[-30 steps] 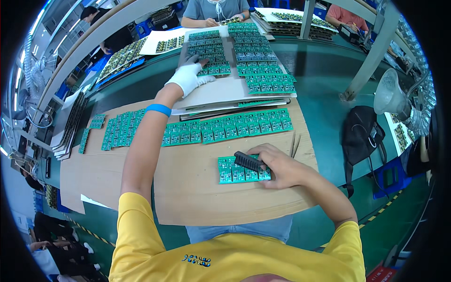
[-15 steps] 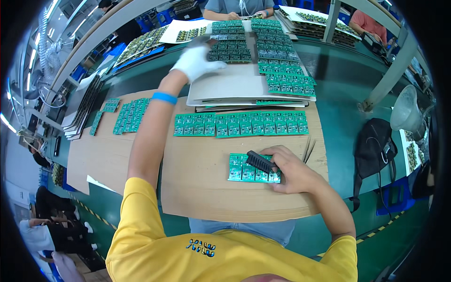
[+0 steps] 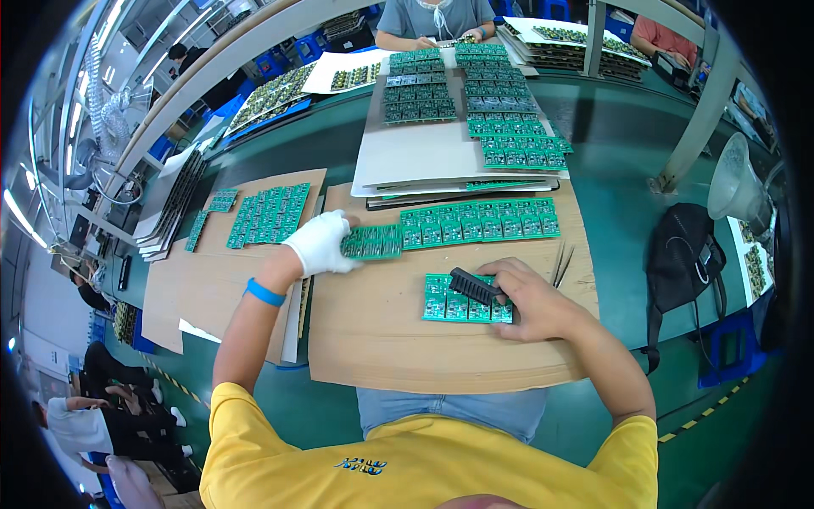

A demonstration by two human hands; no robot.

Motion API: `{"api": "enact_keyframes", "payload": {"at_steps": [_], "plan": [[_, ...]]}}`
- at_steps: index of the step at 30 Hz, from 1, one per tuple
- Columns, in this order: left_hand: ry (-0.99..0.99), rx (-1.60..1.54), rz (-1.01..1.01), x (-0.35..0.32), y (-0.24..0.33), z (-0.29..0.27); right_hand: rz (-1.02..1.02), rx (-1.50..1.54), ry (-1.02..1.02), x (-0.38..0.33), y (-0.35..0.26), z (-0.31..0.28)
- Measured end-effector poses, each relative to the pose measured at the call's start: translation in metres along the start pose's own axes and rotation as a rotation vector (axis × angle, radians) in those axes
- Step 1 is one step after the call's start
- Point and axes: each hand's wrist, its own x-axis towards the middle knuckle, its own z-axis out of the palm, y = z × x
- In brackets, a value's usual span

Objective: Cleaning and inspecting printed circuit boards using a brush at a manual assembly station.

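My left hand (image 3: 318, 244), in a white glove, has its fingers closed on the left end of a green circuit board panel (image 3: 373, 243). That panel sits at the left end of a row of similar green panels (image 3: 483, 222) on the brown cardboard (image 3: 381, 348). My bare right hand (image 3: 536, 307) grips a black ridged brush (image 3: 475, 287), its bristles not clearly visible. Brush and fingers lie over the right part of another green circuit board panel (image 3: 436, 299) near me. To the right of this panel lies a pair of metal tweezers (image 3: 562, 265).
Beyond the row, a stack of white sheets (image 3: 415, 157) carries two columns of green panels (image 3: 509, 102). More panels (image 3: 270, 216) lie on cardboard at left. A black bag (image 3: 685, 263) and a funnel-shaped hood (image 3: 736, 182) are at right. Across the bench sits another person (image 3: 432, 21).
My left hand has come back from the far stack to the left end of the near row and now grips a panel there. My right hand still holds the brush over its panel.
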Motion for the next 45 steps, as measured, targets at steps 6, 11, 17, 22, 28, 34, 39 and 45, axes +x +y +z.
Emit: {"api": "enact_keyframes", "payload": {"at_steps": [6,11,17,22,28,34,39,45], "plan": [[-0.133,0.049,0.088,0.004,0.041,-0.078,0.021,0.022,-0.003,-0.002,-0.003,-0.002],[0.101,-0.113,0.144,0.041,0.038,-0.093,-0.015,0.014,0.002,0.001,0.001,-0.003],[0.368,0.036,0.104,0.14,0.033,-0.032,-0.045,-0.006,0.04,-0.004,0.006,0.003],[0.538,0.158,0.035,0.16,0.031,-0.011,-0.022,0.04,0.034,-0.003,0.005,0.004],[0.657,0.151,-0.075,0.143,0.052,-0.011,-0.032,0.025,0.033,0.0,0.001,0.001],[0.131,0.049,0.353,0.068,0.099,0.024,-0.028,0.015,0.026,-0.002,0.002,0.0],[0.215,0.078,0.278,0.051,0.098,0.053,-0.033,0.01,0.024,-0.002,0.0,-0.001],[-0.261,0.07,0.165,0.043,0.102,0.022,-0.014,0.009,0.022,-0.003,-0.003,-0.001]]}}
